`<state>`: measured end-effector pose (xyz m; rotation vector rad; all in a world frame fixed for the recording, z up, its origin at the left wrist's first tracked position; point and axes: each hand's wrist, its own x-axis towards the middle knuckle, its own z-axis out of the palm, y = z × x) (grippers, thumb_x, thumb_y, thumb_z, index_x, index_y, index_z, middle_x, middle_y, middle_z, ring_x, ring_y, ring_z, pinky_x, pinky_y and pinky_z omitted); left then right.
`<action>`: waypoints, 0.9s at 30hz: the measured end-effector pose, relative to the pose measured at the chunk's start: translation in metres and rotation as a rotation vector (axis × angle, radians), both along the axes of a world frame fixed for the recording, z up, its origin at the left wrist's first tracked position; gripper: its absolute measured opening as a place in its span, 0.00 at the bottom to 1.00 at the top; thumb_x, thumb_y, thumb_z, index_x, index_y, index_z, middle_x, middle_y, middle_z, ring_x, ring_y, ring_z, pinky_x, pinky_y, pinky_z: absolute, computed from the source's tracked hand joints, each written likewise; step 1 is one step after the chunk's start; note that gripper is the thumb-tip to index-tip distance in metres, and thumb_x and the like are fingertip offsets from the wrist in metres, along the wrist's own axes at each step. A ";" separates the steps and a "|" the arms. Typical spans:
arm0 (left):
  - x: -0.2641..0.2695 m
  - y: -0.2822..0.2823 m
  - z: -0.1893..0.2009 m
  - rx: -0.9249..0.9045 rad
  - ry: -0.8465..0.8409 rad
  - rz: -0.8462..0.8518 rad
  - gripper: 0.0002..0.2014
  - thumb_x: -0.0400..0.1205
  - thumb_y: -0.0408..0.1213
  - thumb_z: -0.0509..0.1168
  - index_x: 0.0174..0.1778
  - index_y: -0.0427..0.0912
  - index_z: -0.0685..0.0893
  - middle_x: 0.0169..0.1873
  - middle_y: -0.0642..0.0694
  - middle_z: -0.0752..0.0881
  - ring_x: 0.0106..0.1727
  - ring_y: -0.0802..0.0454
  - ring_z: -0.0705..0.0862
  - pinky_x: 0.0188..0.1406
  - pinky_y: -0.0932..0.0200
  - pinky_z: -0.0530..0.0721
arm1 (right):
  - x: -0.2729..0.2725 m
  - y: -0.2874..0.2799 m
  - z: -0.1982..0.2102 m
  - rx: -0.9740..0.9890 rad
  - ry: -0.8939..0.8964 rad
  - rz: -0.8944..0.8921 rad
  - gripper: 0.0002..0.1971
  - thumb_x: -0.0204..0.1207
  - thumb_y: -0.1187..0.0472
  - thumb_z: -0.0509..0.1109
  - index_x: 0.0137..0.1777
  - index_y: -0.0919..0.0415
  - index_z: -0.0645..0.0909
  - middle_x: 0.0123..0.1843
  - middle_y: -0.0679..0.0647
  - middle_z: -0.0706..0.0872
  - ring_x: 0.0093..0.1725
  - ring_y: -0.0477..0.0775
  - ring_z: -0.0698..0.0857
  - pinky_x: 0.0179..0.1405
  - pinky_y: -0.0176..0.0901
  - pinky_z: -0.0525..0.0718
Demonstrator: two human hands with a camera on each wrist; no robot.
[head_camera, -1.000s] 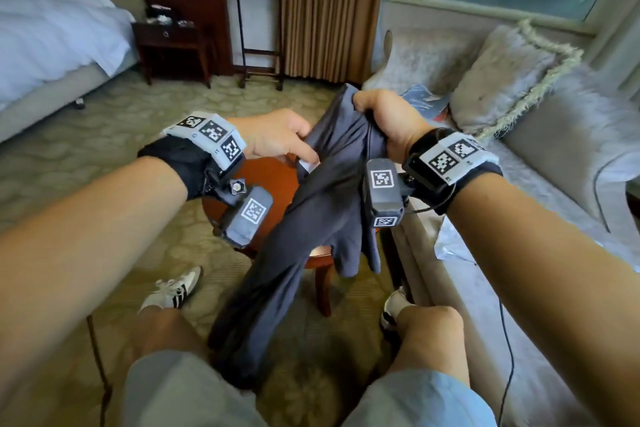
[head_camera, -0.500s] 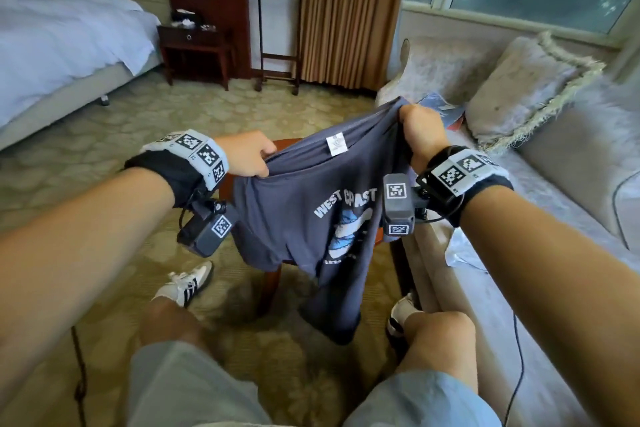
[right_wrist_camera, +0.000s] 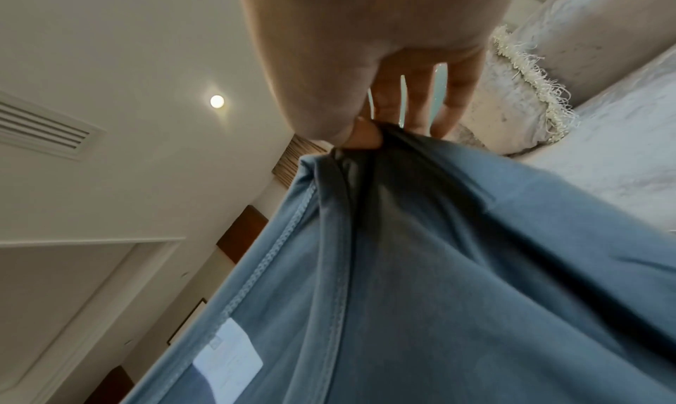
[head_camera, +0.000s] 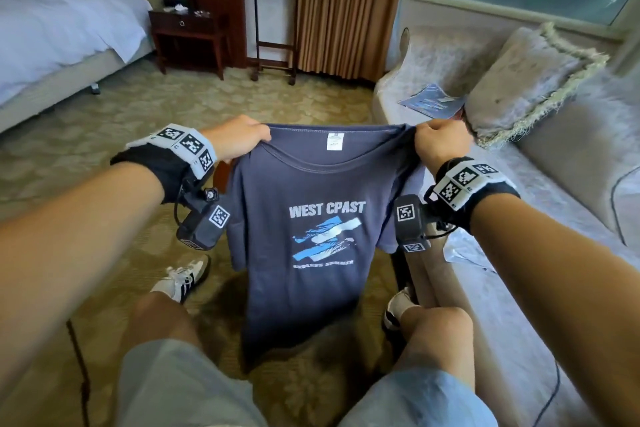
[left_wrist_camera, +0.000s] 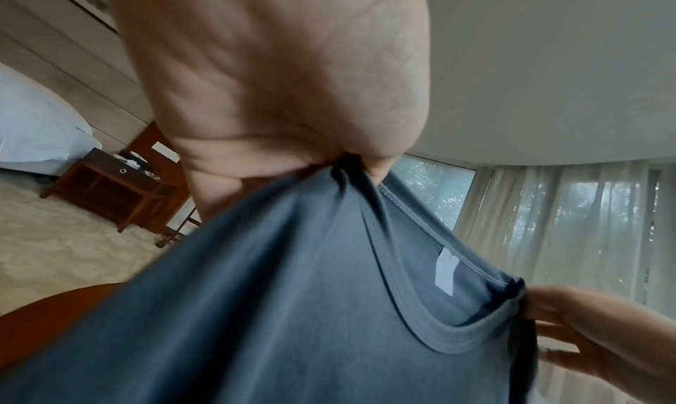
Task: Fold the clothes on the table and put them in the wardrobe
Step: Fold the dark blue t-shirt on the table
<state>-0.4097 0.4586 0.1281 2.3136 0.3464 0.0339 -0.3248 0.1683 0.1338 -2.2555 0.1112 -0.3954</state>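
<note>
A navy T-shirt [head_camera: 311, 225], bunched a second ago, now hangs spread at twelve o'clock, left hand [head_camera: 239, 140] and right hand [head_camera: 440, 146] pinching its shoulders, ready for folding.

Printed in white capitals on the chest of the dark blue T-shirt [head_camera: 304, 253]: "WEST CPAST". Below the blue and white graphic, one smaller line, too blurred to read. On the white neck label [head_camera: 334, 141], tiny print, not legible.
</note>
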 end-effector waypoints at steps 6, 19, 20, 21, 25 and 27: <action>-0.006 0.008 0.004 0.094 0.032 -0.095 0.10 0.84 0.45 0.54 0.44 0.46 0.77 0.39 0.42 0.75 0.40 0.48 0.73 0.42 0.51 0.68 | 0.009 -0.021 -0.006 0.130 0.175 0.063 0.10 0.69 0.65 0.68 0.42 0.57 0.92 0.48 0.57 0.92 0.54 0.56 0.89 0.62 0.51 0.86; 0.014 -0.027 0.027 -0.140 -0.015 -0.099 0.17 0.83 0.40 0.58 0.27 0.44 0.68 0.25 0.45 0.66 0.25 0.50 0.61 0.23 0.57 0.58 | -0.022 0.067 -0.080 -0.005 0.731 0.697 0.14 0.73 0.76 0.69 0.48 0.55 0.86 0.46 0.50 0.92 0.55 0.51 0.88 0.59 0.48 0.86; 0.014 -0.027 0.030 -0.172 -0.028 -0.085 0.17 0.82 0.39 0.58 0.26 0.44 0.67 0.26 0.45 0.66 0.25 0.50 0.61 0.24 0.56 0.58 | -0.022 0.068 -0.087 0.003 0.768 0.725 0.13 0.73 0.76 0.71 0.46 0.55 0.84 0.42 0.49 0.92 0.53 0.50 0.88 0.57 0.46 0.86; 0.015 -0.026 0.032 -0.195 -0.037 -0.072 0.18 0.82 0.38 0.58 0.25 0.44 0.66 0.25 0.45 0.65 0.24 0.50 0.60 0.25 0.56 0.57 | -0.023 0.069 -0.093 0.008 0.799 0.750 0.13 0.72 0.75 0.73 0.45 0.55 0.83 0.40 0.48 0.92 0.50 0.49 0.89 0.55 0.44 0.86; 0.019 -0.027 0.036 -0.228 -0.061 -0.027 0.19 0.82 0.38 0.56 0.25 0.45 0.60 0.24 0.46 0.61 0.23 0.51 0.57 0.26 0.55 0.55 | -0.024 0.073 -0.103 0.045 0.844 0.827 0.13 0.71 0.73 0.77 0.44 0.52 0.85 0.43 0.46 0.91 0.54 0.47 0.87 0.54 0.43 0.84; 0.024 -0.029 0.037 -0.262 -0.060 0.009 0.15 0.79 0.41 0.57 0.27 0.45 0.63 0.25 0.46 0.64 0.25 0.51 0.60 0.27 0.56 0.57 | -0.024 0.078 -0.100 0.075 0.808 0.855 0.13 0.71 0.72 0.78 0.46 0.52 0.88 0.44 0.46 0.91 0.52 0.45 0.87 0.54 0.41 0.85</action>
